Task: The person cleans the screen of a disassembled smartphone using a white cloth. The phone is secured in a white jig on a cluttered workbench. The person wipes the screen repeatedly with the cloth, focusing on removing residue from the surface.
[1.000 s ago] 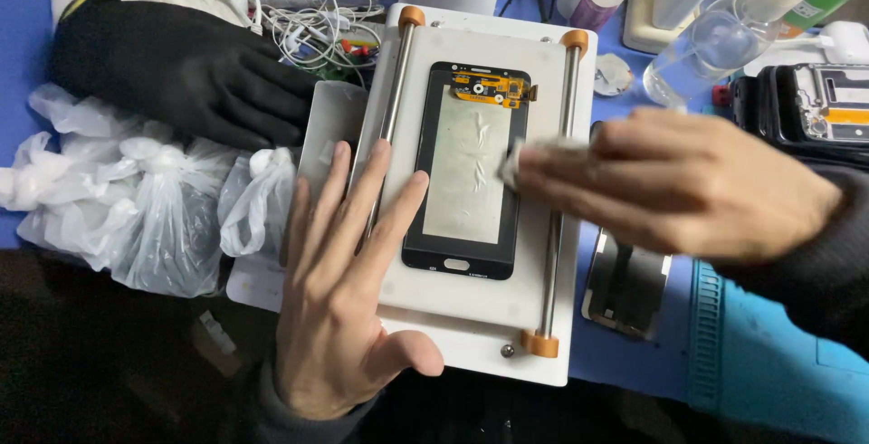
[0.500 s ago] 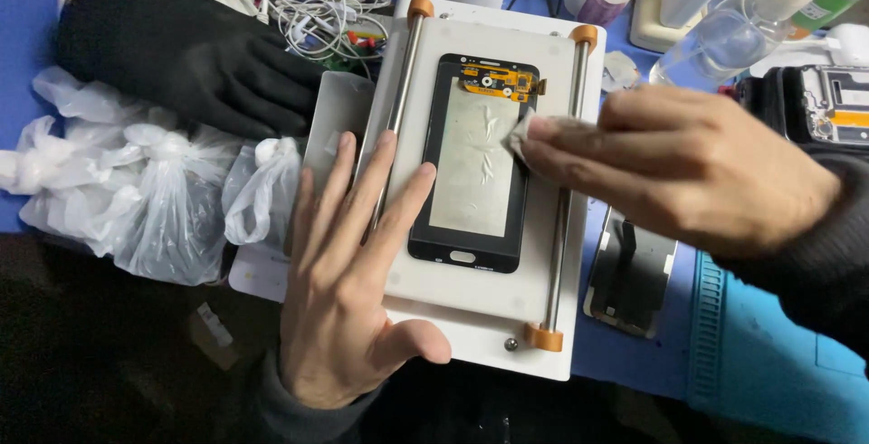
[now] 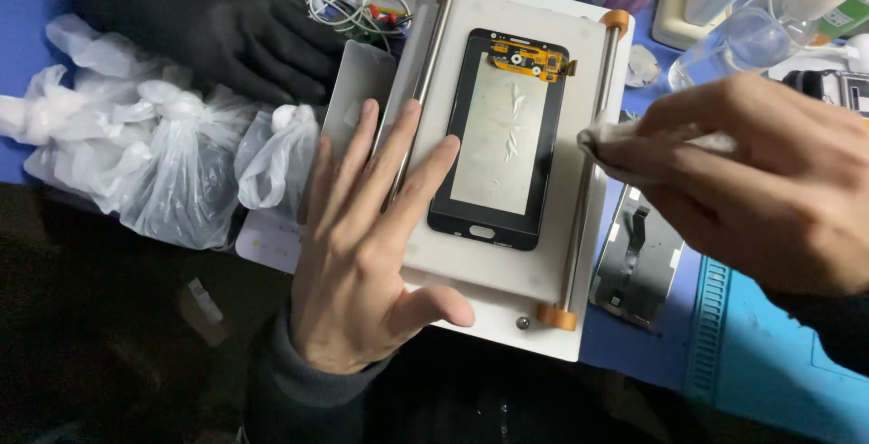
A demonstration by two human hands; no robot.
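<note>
Phone screen panel (image 3: 503, 141) is lying face-down on the white plate (image 3: 507, 267), long axis running away from the viewer, orange flex end pointing far. Left hand (image 3: 362, 254) is pressing flat beside it, fingers spread wide; right hand (image 3: 760, 181) is pinching a white wipe (image 3: 605, 141) just right of the plate's rail.

I see a glossy black glass phone screen panel (image 3: 502, 141) on a matt white plastic plate (image 3: 493, 272) with smooth steel rails (image 3: 579, 218).

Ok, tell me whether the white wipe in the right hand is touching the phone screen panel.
Apart. In the head view the white wipe, pinched in the right hand, sits over the right-hand metal rail, with bare white plate showing between it and the phone screen panel.
</note>
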